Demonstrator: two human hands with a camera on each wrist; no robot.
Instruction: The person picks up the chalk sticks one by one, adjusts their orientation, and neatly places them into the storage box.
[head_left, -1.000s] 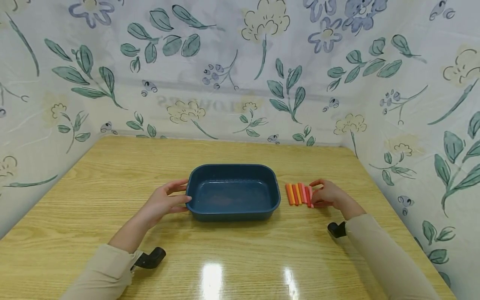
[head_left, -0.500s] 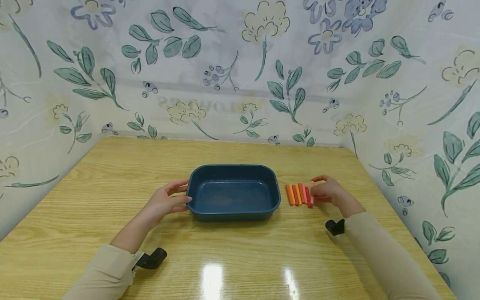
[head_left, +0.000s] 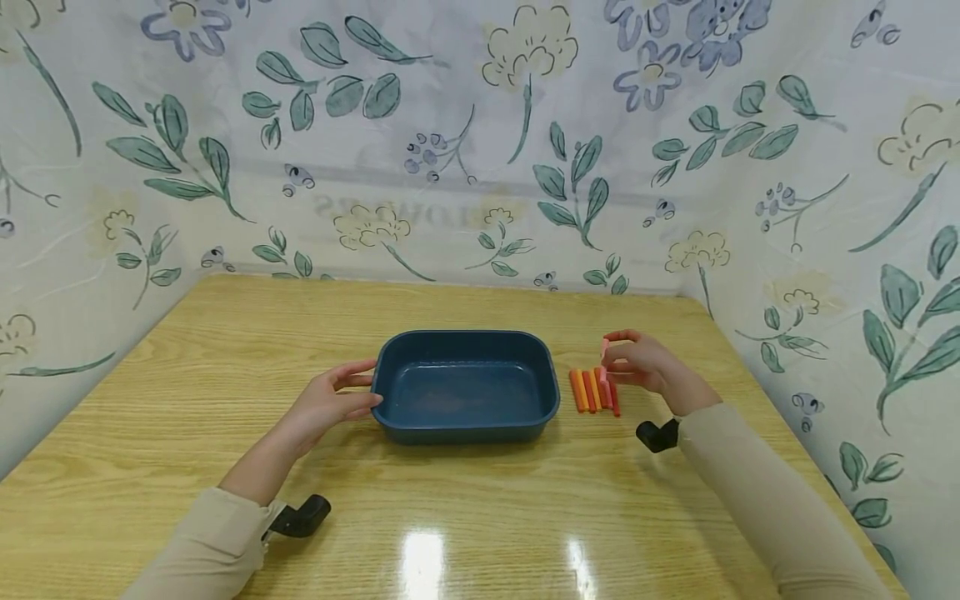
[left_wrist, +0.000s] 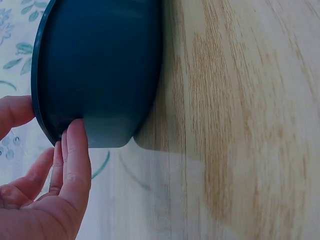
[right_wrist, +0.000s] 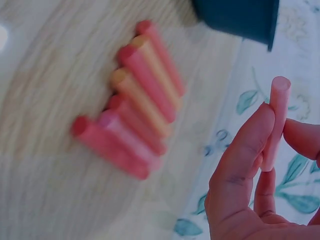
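A dark blue rectangular dish (head_left: 465, 429) with rounded corners stands in the middle of the table. At its left end is my left hand (head_left: 333, 396), with fairly straight fingers (left_wrist: 76, 165) against the outer wall and a fingertip at the rim. My right hand (head_left: 645, 360) pinches a pink chalk stick (right_wrist: 280, 97) between thumb and fingers, holding it over the right end of a row of chalk sticks (head_left: 587, 390). Several red, orange and pink sticks (right_wrist: 150, 80) lie side by side in that row, blurred in the right wrist view.
The wooden table (head_left: 480, 517) has a floral cloth (head_left: 450, 125) hanging behind it and at both sides. The row of sticks lies just right of the dish. A black wrist mount (head_left: 303, 517) sticks out from the left sleeve, another black mount (head_left: 657, 435) from the right.
My right hand has lifted the pink chalk stick from the right end of the row and moved it up and left. The left hand and the dish have stayed in place.
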